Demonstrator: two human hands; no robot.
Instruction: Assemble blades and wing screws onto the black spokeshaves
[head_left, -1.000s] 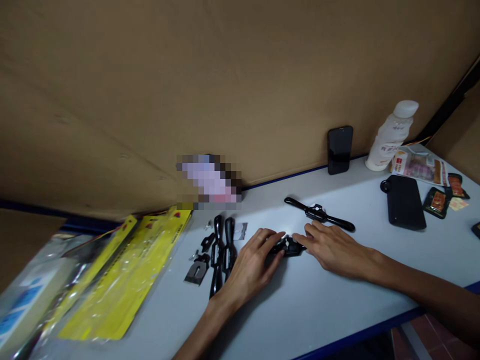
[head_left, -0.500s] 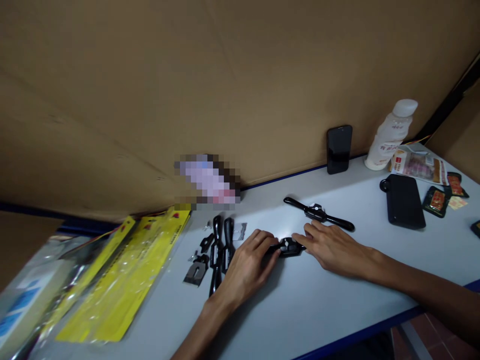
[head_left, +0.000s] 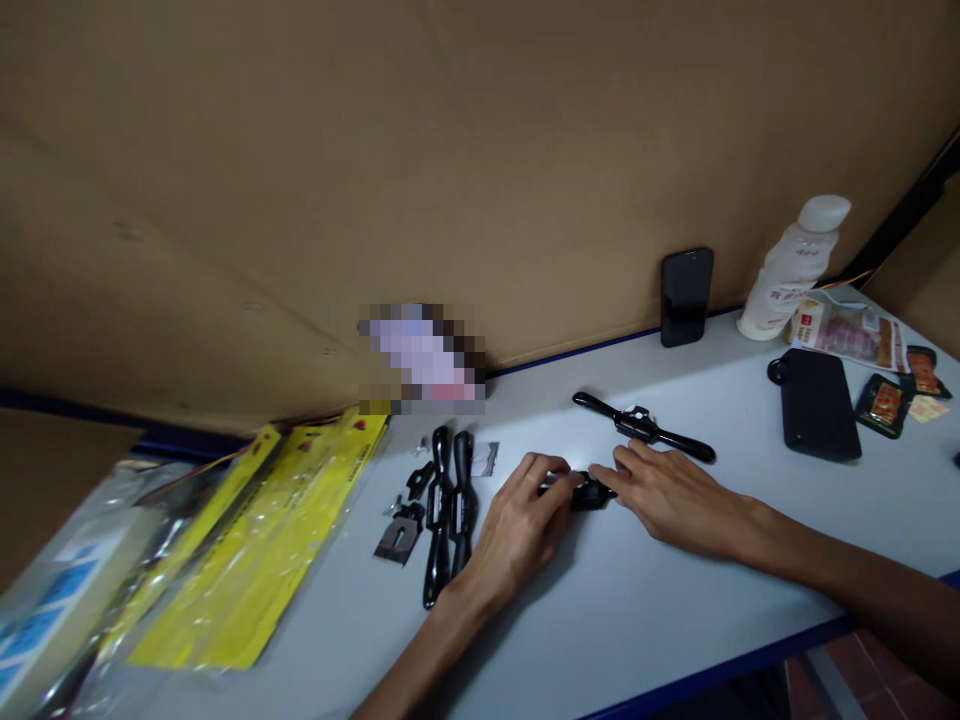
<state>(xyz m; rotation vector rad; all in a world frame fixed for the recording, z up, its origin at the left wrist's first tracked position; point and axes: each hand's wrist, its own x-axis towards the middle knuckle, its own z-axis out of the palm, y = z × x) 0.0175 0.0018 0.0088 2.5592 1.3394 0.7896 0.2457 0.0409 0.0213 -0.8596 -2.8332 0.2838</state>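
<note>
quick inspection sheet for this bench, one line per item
surface: pale table with a blue edge.
job's things: small black spokeshave between both hands; assembled spokeshave just behind it; two bare bodies and loose metal parts to the left.
clutter: yellow packs, phone leaning on the cardboard, bottle, black case, snack packets.
hands: left hand curled over the small spokeshave's left end, grip hidden; right hand flat, fingertips touching it.
cables: thin orange wire by the bottle.
surroundings: cardboard wall behind the table.
</note>
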